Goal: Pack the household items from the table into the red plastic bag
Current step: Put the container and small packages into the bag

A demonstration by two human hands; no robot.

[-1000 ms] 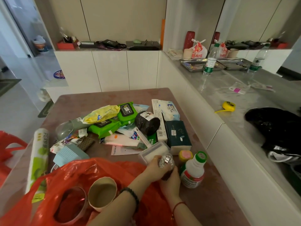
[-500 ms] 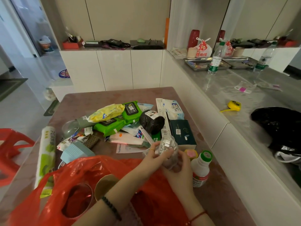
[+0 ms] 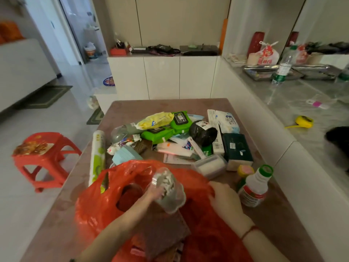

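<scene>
On the cluttered brown desk point(image 3: 264, 220), your left hand point(image 3: 151, 195) clamps a clear plastic jar of white pieces point(image 3: 168, 188) over the red plastic bag point(image 3: 94, 205); your right hand point(image 3: 224, 199) pinches its rim. Loosen that pinch and the mouth may collapse, spilling the jar.

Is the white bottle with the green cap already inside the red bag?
No, the white bottle stands upright on the table, right of the red bag.

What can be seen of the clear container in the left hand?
The clear container looks like thin transparent plastic, with a narrower top and a wider scalloped base. It is filled with small white and grey pieces, too blurred to identify. It is tilted, top pointing away from the camera, held by the left hand over the open mouth of the red plastic bag.
</scene>
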